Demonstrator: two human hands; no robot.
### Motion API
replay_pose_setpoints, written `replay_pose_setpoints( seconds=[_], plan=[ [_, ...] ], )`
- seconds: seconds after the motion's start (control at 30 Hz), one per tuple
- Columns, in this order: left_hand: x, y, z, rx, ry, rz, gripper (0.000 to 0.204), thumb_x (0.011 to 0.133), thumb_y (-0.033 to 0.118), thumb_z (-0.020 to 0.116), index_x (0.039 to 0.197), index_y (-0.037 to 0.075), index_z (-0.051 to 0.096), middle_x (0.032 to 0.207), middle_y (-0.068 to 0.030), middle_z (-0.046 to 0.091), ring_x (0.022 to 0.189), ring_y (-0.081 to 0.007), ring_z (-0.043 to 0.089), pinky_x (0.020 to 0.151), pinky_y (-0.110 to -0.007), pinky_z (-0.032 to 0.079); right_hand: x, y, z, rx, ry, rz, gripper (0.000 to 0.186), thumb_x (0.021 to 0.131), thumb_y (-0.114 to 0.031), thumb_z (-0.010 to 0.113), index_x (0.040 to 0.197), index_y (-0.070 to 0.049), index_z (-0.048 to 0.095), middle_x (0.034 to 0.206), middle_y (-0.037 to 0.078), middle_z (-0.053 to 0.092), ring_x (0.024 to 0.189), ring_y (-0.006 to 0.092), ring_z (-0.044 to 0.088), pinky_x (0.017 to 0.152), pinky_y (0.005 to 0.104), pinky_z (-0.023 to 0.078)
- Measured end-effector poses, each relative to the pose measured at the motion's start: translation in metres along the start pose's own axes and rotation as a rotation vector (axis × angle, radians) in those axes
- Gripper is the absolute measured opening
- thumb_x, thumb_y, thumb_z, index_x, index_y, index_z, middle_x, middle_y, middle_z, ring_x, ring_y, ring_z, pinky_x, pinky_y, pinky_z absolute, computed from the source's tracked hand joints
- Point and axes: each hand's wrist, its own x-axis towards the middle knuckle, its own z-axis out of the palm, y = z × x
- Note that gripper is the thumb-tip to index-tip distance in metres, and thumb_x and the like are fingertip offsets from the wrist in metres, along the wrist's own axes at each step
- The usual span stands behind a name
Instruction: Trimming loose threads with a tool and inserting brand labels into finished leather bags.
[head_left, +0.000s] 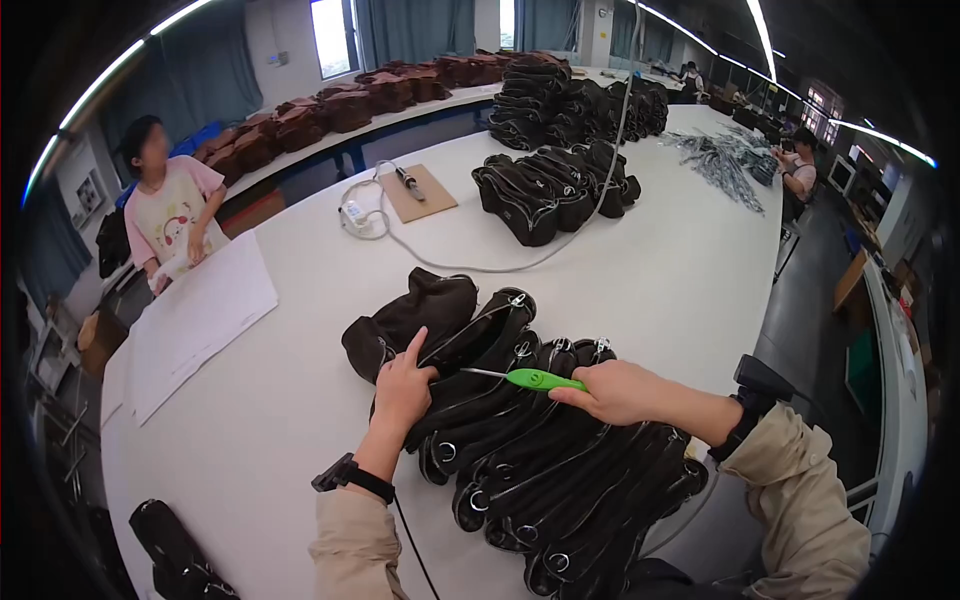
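Black fabric zip pouches (560, 480) with metal zipper pulls lie packed in an overlapping row before me. My left hand (402, 385) grips one pouch (480, 330) near its open zipper, index finger raised and the other fingers curled on the fabric. In my right hand (610, 392) is a green-handled tool (536, 378), held from the right, its thin metal shaft pointing left into or against that pouch's opening, just beside my left fingers. Another black pouch (405, 320) lies bunched behind my left hand.
White table (700, 300) carries pouch piles (550, 190), a corded tool on a board (420, 195), cable, paper sheets (200, 330) and a black item (165, 540). A co-worker (170, 210) stands left; another (800, 170) sits far right by grey strips (720, 160). Brown stacks (300, 125) line a back table.
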Motion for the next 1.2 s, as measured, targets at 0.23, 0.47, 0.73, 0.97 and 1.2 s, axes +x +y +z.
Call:
replay_pose_setpoints(
  seconds=[0.23,0.47,0.73,0.97,1.2],
  plan=[
    [-0.013,0.010,0.002,0.042,0.241,0.076,0.031,0.074,0.039,0.072,0.093,0.015,0.074,0.139,-0.0169,0.043,0.113,-0.0315,0.049,0.097,-0.043,0.039,0.007,0.019,-0.011,-0.015,0.129,0.015,0.064,0.096,-0.057,0.034,0.089,0.001,0.059,0.079,0.022,0.064,0.081,0.0402,0.062,0.075,0.0468,0.049],
    [-0.021,0.021,-0.010,-0.113,0.250,0.117,0.022,0.074,0.021,0.071,0.091,0.009,0.063,0.114,-0.0125,0.055,0.102,-0.0325,0.056,0.087,-0.043,0.045,-0.012,0.027,0.002,0.172,0.132,-0.015,0.059,0.096,-0.054,0.040,0.082,0.001,0.055,0.072,0.021,0.061,0.075,0.0399,0.061,0.070,0.0457,0.047],
    [-0.015,0.023,-0.017,-0.017,0.517,0.123,0.048,0.074,-0.008,0.053,0.115,0.018,0.054,0.141,-0.0112,0.039,0.076,-0.0301,0.062,0.060,-0.040,0.052,-0.016,0.025,0.003,0.074,0.057,0.004,0.059,0.096,-0.055,0.040,0.087,0.001,0.057,0.073,0.019,0.060,0.073,0.0360,0.061,0.068,0.0426,0.047],
    [-0.020,0.004,0.011,0.251,0.200,0.261,0.040,0.068,0.016,0.067,0.108,0.017,0.067,0.150,-0.0146,0.027,0.089,-0.0262,0.061,0.070,-0.039,0.054,-0.005,-0.013,0.005,-0.008,-0.112,-0.069,0.065,0.095,-0.059,0.034,0.091,0.001,0.058,0.077,0.021,0.062,0.080,0.0388,0.062,0.074,0.0455,0.049],
    [-0.023,0.011,0.008,0.082,0.240,0.180,0.066,0.060,0.036,0.081,0.115,0.005,0.062,0.146,-0.0194,0.030,0.113,-0.0347,0.053,0.089,-0.041,0.049,-0.019,-0.002,-0.003,-0.022,-0.130,-0.088,0.066,0.096,-0.059,0.033,0.089,0.001,0.060,0.079,0.023,0.064,0.082,0.0401,0.063,0.076,0.0471,0.049]
  ],
)
